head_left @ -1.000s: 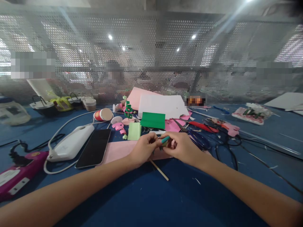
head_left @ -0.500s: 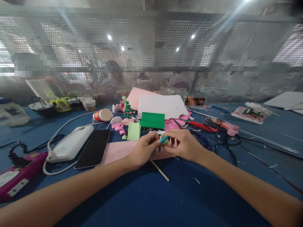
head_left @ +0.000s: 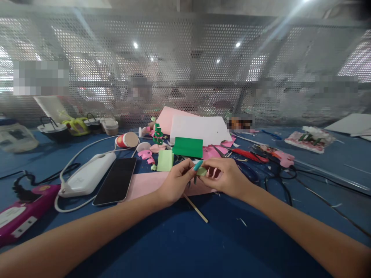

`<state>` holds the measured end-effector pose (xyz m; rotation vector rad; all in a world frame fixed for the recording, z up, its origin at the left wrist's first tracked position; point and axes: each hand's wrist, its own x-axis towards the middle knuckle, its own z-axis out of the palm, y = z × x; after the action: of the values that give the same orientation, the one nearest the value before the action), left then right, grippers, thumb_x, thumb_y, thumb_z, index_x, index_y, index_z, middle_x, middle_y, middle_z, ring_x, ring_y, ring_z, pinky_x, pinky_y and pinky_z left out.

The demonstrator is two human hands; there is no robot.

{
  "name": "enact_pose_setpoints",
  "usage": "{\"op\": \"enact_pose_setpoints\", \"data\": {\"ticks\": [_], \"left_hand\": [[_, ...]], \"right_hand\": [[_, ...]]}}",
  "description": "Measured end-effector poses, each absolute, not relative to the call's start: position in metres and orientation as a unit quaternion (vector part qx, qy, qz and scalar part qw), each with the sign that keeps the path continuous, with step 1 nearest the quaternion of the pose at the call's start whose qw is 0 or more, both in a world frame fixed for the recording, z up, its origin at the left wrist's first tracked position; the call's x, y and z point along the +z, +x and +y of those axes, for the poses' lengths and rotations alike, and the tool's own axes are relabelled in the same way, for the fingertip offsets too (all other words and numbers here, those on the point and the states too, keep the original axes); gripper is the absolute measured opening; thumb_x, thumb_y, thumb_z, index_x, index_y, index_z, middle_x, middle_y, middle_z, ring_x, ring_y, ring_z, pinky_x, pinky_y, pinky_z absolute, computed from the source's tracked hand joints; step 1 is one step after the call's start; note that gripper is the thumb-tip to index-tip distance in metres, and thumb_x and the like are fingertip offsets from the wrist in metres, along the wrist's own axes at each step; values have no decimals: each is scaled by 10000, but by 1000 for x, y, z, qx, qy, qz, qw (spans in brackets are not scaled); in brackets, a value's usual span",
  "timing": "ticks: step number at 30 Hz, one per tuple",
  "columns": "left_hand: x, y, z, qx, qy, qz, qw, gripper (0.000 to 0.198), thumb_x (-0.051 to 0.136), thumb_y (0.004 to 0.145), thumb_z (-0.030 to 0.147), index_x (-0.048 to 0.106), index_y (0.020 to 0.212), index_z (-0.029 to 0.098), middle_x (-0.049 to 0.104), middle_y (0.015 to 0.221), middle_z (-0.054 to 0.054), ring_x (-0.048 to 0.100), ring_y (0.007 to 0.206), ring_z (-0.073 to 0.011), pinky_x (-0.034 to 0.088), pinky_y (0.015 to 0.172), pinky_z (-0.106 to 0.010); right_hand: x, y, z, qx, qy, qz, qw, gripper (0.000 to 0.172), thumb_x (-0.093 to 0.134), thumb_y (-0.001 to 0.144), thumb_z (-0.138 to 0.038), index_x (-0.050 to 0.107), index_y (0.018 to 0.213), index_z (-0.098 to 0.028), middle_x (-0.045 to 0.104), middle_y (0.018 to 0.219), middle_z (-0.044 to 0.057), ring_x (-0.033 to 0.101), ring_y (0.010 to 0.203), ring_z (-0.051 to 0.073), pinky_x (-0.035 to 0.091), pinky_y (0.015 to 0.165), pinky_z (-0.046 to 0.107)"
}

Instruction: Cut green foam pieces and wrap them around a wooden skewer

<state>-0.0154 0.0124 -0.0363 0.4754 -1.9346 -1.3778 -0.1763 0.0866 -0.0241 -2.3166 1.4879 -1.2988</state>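
Above the pink paper sheet (head_left: pixel 145 184), my left hand (head_left: pixel 175 185) and my right hand (head_left: pixel 227 177) meet at the fingertips. Between them is a small pale green and pink paper piece (head_left: pixel 202 171), both hands pinching it. A long teal nail on my left thumb lies against its left edge. Pink curled paper shows inside the curve of my right fingers, and dark green bits hang just below; how they join is hidden. A thin wooden stick (head_left: pixel 197 209) lies beneath my left hand, its upper end covered.
Beyond the hands lie a green paper (head_left: pixel 188 147), light green notes (head_left: pixel 165 160), a white sheet (head_left: pixel 199 129) and a red-handled tool (head_left: pixel 249 155). Left are a phone (head_left: pixel 117 181), white power bank (head_left: pixel 89 173) and purple power strip (head_left: pixel 31 208). A hot glue gun's look-alike pink item (head_left: pixel 284 158) lies right, among cables.
My left thumb has tilted up and shifted slightly left along the paper piece, showing more of its pale green face. The whole view has moved slightly.
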Motion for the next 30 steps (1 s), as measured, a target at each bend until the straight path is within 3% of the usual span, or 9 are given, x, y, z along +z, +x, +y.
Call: {"op": "enact_pose_setpoints", "data": {"ticks": [3,5,10,14,19,25,30], "left_hand": [[-35,-15,12,-516,206,-746,368,316,505,824,427,417,654,175,376,576,57,333,509,-69,281,471,-194],[-34,-15,13,-512,207,-745,375,321,515,815,426,404,650,175,362,587,54,320,526,-73,274,476,-195],[-31,-15,18,-527,187,-753,347,295,533,802,403,408,666,172,367,641,41,340,588,-85,297,516,-203],[-31,-15,20,-524,191,-765,322,254,533,796,333,401,653,170,379,642,39,349,607,-89,305,545,-212],[-29,-15,21,-506,196,-769,338,202,526,781,246,411,637,163,367,618,48,334,595,-85,289,546,-214],[-27,-14,23,-500,200,-771,340,202,502,793,255,406,640,166,362,619,49,324,584,-84,285,535,-212],[-28,-15,20,-529,199,-753,337,278,495,812,379,428,642,169,388,594,44,340,536,-79,284,494,-204]], "right_hand": [[-25,-176,87,-422,-752,482,158,367,687,672,-263,551,995,-156,617,813,31,563,605,114,451,524,207],[-25,-175,88,-425,-727,490,226,450,731,642,-326,532,1005,-148,617,829,41,553,603,116,442,500,208],[-26,-169,88,-459,-662,496,324,328,702,692,-421,598,809,-132,595,708,25,533,600,122,430,505,220],[-29,-165,85,-467,-621,498,385,364,696,674,-485,603,655,-134,599,596,22,533,511,117,428,457,224],[-32,-166,82,-479,-573,489,451,365,735,629,-475,607,659,-135,617,572,19,510,419,88,391,384,192],[-33,-166,82,-472,-598,507,403,398,691,666,-519,581,701,-138,568,569,-2,501,435,93,400,404,210],[-26,-170,88,-439,-698,531,195,264,626,769,-400,567,844,-153,569,639,-5,521,529,107,393,476,214]]}}
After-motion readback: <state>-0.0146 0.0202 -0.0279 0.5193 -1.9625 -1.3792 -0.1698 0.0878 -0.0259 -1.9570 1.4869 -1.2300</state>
